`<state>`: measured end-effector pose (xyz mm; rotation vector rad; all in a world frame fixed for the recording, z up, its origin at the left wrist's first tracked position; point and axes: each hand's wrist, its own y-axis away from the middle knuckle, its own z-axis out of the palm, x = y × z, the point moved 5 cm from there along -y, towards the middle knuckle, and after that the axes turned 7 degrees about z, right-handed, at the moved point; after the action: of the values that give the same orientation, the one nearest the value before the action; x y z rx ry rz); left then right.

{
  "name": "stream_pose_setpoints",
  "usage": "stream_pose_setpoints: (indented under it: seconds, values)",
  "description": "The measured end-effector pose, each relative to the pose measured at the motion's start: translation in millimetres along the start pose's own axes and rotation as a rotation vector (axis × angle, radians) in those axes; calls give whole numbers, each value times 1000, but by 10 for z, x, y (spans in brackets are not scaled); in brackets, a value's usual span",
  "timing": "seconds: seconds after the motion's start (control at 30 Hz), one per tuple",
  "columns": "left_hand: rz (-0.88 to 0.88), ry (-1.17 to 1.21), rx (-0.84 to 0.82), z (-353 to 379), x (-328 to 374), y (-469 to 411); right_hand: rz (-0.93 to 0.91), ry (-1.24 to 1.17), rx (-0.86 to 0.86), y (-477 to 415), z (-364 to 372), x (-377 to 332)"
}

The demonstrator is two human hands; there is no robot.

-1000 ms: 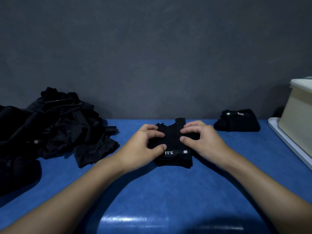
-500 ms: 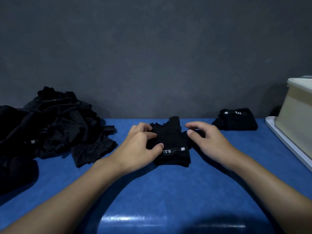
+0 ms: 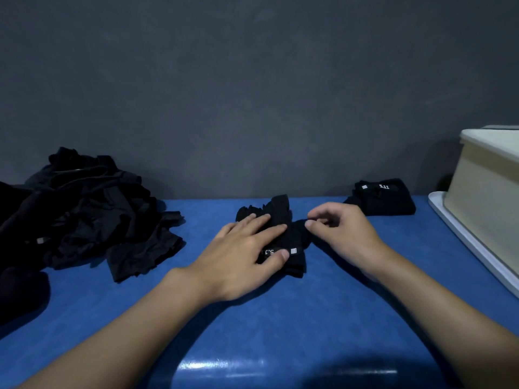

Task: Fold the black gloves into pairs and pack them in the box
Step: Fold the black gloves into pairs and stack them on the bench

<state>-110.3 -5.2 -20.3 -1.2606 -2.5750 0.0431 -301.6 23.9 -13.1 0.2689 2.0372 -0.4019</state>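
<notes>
Unsorted heap of black gloves (image 3: 84,214) at left of blue table (image 3: 280,318); cream box (image 3: 486,197) far right; one folded pair (image 3: 383,196) near it. Working pair (image 3: 283,237) centre: left hand (image 3: 247,256) lies flat, pinning it; right hand (image 3: 339,234) pinches its right edge (grip partly hidden). Advice: keep cuffs pinned, fold over squarely. Matte black fabric, white label.

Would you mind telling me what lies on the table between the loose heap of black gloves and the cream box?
In the head view, the gloves being folded under both hands, then one folded pair; otherwise bare blue table.
</notes>
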Motion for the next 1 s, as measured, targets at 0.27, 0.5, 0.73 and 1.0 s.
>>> stream_pose_setpoints:
  seconds: [0.27,0.5,0.73,1.0]
  values:
    - [-40,-47,-45,28,2,34,-43,89,118,-56,-22,-9]
    - [-63,-28,-23,23,-7,13,-232,91,18,96,57,-242]
    - [-112,287,136,-192,-168,-20,-221,311,-225,133,288,-138]
    - [-65,-62,-55,-53,-336,-7,-275,367,-202,164,286,-216]
